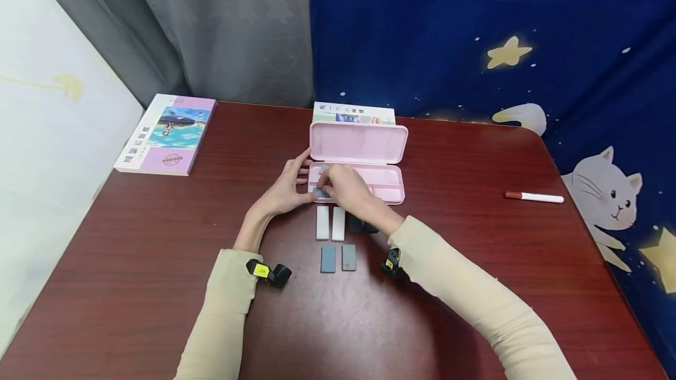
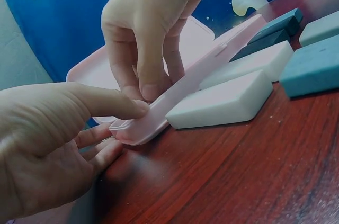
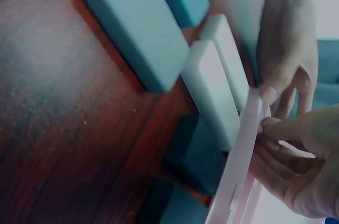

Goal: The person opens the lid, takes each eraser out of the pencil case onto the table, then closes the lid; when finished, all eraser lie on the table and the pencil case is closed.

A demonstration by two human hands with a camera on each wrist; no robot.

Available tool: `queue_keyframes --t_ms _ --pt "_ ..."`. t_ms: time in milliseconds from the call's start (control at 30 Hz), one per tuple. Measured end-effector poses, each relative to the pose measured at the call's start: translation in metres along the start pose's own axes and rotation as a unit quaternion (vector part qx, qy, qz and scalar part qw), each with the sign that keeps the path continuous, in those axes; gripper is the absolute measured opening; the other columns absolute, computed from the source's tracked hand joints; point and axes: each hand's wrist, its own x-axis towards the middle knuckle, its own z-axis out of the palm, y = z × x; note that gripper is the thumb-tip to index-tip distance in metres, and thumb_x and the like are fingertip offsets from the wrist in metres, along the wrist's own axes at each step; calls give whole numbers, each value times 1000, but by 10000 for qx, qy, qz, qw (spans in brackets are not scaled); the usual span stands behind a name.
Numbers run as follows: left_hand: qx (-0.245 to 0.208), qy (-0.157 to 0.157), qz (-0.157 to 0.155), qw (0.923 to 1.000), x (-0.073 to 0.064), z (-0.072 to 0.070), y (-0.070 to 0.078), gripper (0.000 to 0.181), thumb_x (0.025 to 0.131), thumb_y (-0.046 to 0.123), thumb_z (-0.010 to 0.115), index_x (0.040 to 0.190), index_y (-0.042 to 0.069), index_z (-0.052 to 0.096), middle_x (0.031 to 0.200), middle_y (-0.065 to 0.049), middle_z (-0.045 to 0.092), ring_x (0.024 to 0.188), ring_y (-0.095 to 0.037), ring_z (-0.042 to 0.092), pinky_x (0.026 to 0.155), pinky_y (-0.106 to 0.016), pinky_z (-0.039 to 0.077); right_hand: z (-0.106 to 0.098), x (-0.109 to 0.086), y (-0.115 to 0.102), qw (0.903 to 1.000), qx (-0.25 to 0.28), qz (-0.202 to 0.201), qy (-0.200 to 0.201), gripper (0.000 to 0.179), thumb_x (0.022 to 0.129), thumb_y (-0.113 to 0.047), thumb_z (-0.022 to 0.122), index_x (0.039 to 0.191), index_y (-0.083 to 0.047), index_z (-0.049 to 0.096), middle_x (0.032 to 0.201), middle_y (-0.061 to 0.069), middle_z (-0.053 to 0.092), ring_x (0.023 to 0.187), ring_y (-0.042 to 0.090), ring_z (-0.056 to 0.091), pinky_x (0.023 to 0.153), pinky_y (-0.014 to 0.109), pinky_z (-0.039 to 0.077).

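Observation:
A pink pencil case (image 1: 359,142) lies with its lid raised, and its lower tray (image 1: 389,193) has compartments. My left hand (image 1: 284,191) holds the case's left end, thumb against the front wall and fingers spread along the side. Inside the left part, my right hand (image 1: 345,187) has its fingers bent down at a blue-grey eraser (image 1: 320,193); the fingertips partly hide it. A paler piece (image 1: 323,168) lies behind them. In front of the case are two white erasers (image 1: 323,223), a blue eraser (image 1: 328,258) and a grey eraser (image 1: 349,257).
Dark blocks (image 3: 195,152) lie beside the white erasers, partly under the right wrist in the head view. A book (image 1: 166,133) lies at the back left, and another book (image 1: 354,113) behind the case. A white marker with a brown cap (image 1: 534,197) is far right.

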Motion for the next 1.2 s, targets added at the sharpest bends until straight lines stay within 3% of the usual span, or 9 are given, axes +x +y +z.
queue_keyframes --t_ms 233,800,1033,1200 --pt "-79 27 16 10000 1 1 0 93 78 -16 67 151 -5 11 139 -34 23 127 -46 31 107 -53 32 5 -2 -5 9987 -495 -87 -50 12 86 2 68 91 -6 76 92 6 70 90 20 66 74 34 55" --pt "-58 -24 -16 10000 2 -1 -2 94 78 -14 68 152 -5 9 140 -33 23 127 -47 31 107 -53 32 0 2 2 9993 -109 -279 -209 12 83 4 69 89 -4 73 88 6 65 86 16 60 75 26 51" --pt "162 48 15 9999 9 1 -33 99 79 -8 72 155 6 10 142 -25 25 128 -40 32 107 -50 34 -1 3 5 9993 41 -314 -222 8 83 1 72 88 -5 73 87 3 70 82 13 64 75 26 52" --pt "209 104 140 9996 10 1 -40 100 78 -6 73 155 10 12 140 -21 28 126 -35 35 106 -46 37 -4 5 7 9994 37 -218 -251 8 82 -2 73 87 -8 74 85 2 70 81 14 63 74 29 51"
